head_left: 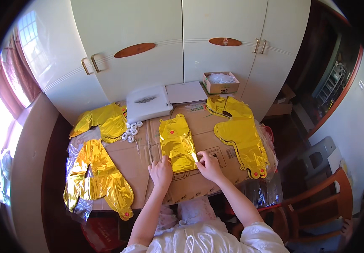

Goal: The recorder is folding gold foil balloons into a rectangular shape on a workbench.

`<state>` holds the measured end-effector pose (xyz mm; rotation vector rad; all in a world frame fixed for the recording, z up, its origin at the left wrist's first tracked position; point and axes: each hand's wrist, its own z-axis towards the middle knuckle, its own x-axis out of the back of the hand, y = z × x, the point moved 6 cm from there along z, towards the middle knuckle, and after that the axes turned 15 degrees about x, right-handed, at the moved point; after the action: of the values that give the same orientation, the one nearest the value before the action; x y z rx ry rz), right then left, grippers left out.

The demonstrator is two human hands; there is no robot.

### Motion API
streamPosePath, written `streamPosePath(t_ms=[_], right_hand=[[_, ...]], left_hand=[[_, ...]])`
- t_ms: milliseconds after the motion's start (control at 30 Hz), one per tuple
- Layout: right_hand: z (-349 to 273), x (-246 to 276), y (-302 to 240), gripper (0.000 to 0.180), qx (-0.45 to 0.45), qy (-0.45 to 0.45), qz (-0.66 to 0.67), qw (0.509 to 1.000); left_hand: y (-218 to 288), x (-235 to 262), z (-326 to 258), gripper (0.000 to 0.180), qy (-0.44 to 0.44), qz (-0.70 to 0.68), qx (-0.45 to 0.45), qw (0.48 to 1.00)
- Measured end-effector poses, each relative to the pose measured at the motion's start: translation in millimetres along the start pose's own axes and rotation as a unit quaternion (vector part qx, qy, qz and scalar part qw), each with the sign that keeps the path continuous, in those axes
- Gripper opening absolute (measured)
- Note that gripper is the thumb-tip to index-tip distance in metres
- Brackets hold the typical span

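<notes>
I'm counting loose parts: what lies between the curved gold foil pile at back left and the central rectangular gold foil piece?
In the head view: small white ring-shaped rolls, then brown cardboard up to the central foil.

- Left hand [161, 171]: back upward, fingers bent, reaching forward.
- Right hand [210, 165]: fingers curled, angled inward to the left.
- Left forearm [149, 213] and right forearm [237, 200]: bare, converging forward, hands apart.

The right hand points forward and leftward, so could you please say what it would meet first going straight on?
The right hand would likely meet the middle gold foil first; it appears to touch that foil's right edge, though exact depth is unclear.
</notes>
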<state>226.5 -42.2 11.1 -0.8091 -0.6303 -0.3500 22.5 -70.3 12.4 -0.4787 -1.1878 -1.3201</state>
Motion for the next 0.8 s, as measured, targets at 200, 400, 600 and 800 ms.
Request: streamPosePath(t_ms=[200,400,600,800], right_hand=[[-2,-7,3,0.031,-0.017,-0.032,-0.03,0.999],[3,-1,-17,0.023,0.053,-0.012,-0.083,0.995],[-3,0,-7,0.015,0.036,0.002,-0.062,0.997],[5,9,-49,0.019,0.154,0.022,-0.127,0.98]], left_hand=[[1,2,0,0.011,-0.011,-0.01,-0.004,1.0],[-4,-2,1,0.024,-0.009,0.0,-0.013,1.0],[0,-2,2,0.033,-0.02,0.02,-0.025,0.999],[-2,-2,3,0.032,-0.024,0.01,-0.015,1.0]])
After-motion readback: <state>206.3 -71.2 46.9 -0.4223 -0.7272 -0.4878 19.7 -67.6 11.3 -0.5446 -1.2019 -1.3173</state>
